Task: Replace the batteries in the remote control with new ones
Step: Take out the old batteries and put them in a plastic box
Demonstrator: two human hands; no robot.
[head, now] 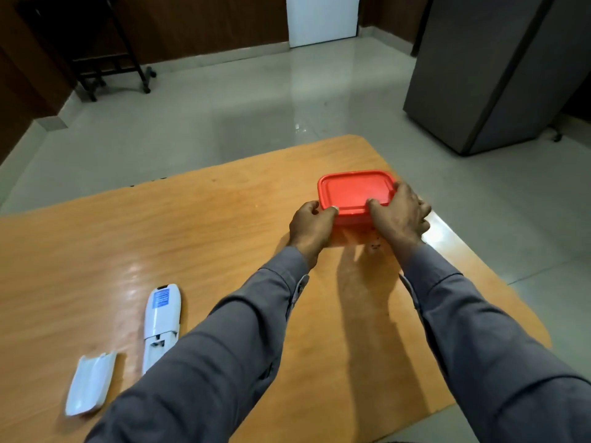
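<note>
A red lidded plastic box (353, 190) stands near the far right corner of the wooden table (198, 238). My left hand (311, 227) grips its near left corner, thumb on the lid's rim. My right hand (401, 214) grips its right end, fingers curled over the lid's edge. The white remote control (161, 318) lies face down at the near left, its battery bay uncovered; my left sleeve hides the lower part. Its loose white battery cover (91, 383) lies to the left of it. No batteries are visible.
The table's right edge runs close to the box. Beyond the table are a tiled floor, a grey cabinet (499, 68) at the right, a dark wheeled stand (105, 59) at the back left and a white door (323, 19).
</note>
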